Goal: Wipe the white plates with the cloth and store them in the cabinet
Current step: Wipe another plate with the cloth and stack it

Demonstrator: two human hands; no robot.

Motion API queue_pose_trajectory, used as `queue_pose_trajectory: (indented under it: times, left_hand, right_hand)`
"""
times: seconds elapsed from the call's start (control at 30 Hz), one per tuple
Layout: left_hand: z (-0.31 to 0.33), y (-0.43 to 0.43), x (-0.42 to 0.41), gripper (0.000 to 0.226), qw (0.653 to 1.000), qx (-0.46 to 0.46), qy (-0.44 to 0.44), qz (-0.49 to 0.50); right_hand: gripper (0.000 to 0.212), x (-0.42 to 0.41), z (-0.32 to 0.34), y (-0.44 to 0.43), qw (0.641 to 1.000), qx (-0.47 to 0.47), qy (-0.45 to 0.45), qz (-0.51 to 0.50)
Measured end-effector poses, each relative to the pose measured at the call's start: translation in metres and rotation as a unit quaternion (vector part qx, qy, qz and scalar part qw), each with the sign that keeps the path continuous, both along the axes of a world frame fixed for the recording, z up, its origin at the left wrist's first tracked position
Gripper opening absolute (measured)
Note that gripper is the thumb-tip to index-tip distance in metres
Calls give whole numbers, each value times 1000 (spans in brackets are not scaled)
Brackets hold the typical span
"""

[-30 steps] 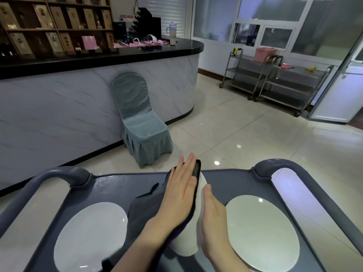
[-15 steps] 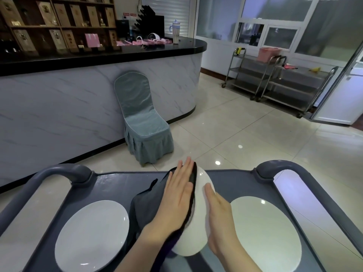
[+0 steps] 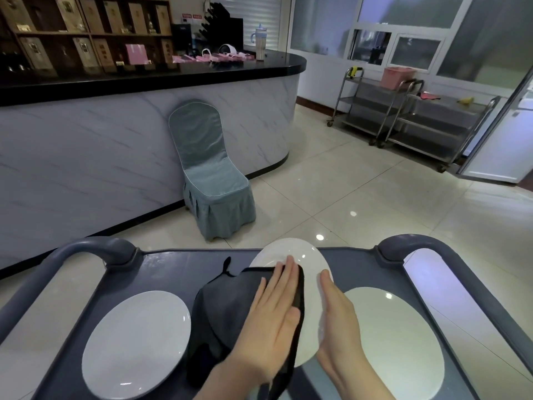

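Holding a round white plate [image 3: 300, 255] tilted up over the middle of a dark grey plastic cart [image 3: 178, 264], caught between two flat palms. Pressing a soft, dark grey cloth [image 3: 219, 313] onto the plate's glossy face with the left hand [image 3: 271, 321]: grip released, fingers straight and close together, nothing clenched. Bracing the plate's right edge with the right hand [image 3: 340, 321], grip likewise released, fingers straight, thumb hidden. Cloth draped off the plate leftward in loose folds, a small loop at its far corner. On either side, flat on the cart, two more smooth round white dishes: a left plate [image 3: 135, 345] and a right plate [image 3: 398, 342]. Rounded tubular handles [image 3: 95, 249] at the cart's far corners. Beyond, a shiny tiled floor [image 3: 360, 197] and a chair [image 3: 213, 180] in a pleated teal fabric cover.
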State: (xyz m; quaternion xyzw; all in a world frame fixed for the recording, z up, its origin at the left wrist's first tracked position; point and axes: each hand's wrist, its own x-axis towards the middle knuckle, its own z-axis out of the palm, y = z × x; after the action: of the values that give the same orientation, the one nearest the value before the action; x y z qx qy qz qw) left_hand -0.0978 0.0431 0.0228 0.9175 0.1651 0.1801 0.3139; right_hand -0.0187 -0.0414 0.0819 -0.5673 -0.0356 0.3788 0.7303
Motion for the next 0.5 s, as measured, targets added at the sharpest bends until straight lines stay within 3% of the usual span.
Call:
queue_pose_trajectory:
  times: [0.2,0.33,0.5]
  left_hand:
    - [-14,26,-6,59,995,-80,-49,32]
    - [-23,-2,-3,67,998,-53,-15,15]
    - [8,-12,15,67,1000,-10,-6,-24]
  right_hand:
    - [34,12,15,-2,998,-6,-43,-35]
    - [33,24,20,-3,996,-2,-55,-66]
    - [34,10,2,-6,999,-8,-17,-44]
